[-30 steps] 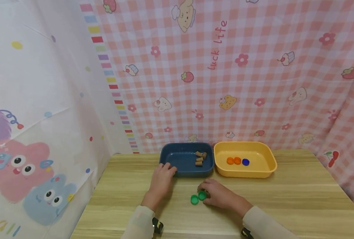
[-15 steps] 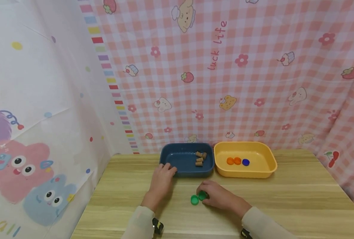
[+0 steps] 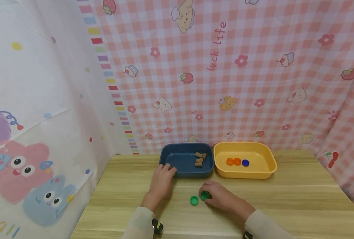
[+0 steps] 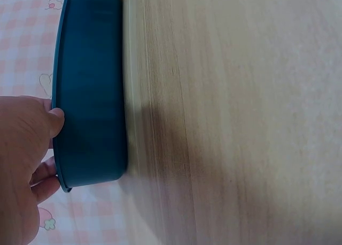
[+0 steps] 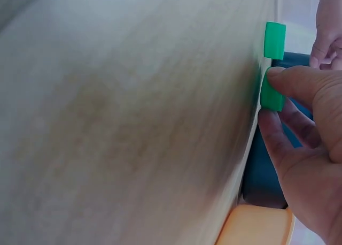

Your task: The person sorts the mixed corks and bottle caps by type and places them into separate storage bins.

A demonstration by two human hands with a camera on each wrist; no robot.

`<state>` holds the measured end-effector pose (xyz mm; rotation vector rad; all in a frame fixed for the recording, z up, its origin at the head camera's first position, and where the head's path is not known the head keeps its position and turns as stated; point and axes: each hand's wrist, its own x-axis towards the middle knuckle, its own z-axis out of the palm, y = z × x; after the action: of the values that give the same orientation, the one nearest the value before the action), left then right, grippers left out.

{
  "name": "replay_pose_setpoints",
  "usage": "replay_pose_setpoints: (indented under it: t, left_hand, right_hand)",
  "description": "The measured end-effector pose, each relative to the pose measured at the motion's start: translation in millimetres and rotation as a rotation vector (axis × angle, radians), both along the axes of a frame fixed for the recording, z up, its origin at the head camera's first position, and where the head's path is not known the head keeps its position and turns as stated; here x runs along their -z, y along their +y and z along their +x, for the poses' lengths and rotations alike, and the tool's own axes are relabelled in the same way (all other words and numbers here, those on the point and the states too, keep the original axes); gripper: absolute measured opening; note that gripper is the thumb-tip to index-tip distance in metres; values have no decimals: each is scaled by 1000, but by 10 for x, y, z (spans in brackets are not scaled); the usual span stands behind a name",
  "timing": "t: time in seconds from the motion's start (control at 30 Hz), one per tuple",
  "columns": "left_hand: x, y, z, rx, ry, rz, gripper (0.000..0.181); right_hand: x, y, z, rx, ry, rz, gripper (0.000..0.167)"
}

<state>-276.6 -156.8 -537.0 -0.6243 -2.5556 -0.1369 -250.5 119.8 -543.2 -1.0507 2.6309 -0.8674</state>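
My left hand (image 3: 161, 181) holds the near left rim of a dark blue tray (image 3: 182, 174). In the left wrist view its thumb (image 4: 55, 122) lies against the tray's outer side, with the other fingers over the rim. Between thumb and fingers, my right hand (image 3: 220, 195) pinches a green bottle cap (image 3: 205, 196), low over the table or touching it; I cannot tell which. A second green bottle cap (image 3: 194, 200) lies on the table just left of it, hollow side up. In the right wrist view the held cap (image 5: 272, 92) shows side-on.
Several corks (image 3: 199, 164) lie in the right part of the blue tray. Beside it stands a yellow tray (image 3: 260, 174) with two orange caps (image 3: 233, 161) and a blue cap (image 3: 245, 163). A pink checked cloth (image 3: 209, 122) hangs behind the wooden table (image 3: 120, 199).
My right hand has closed its pinch on the green cap and shifted it slightly right, widening the gap to the other green cap. My left hand has stayed in place.
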Motion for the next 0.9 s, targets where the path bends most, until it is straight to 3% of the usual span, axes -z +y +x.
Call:
replay_pose_setpoints:
  t: [0.47,0.9]
  left_hand:
    - [-15,0,2,6,27,2,20]
    - [-3,-7,0,20,35,11,20]
  right_hand:
    - [-163,159,46,126,-54,-34,32]
    - [-280,352,34,162,-50,-52,29]
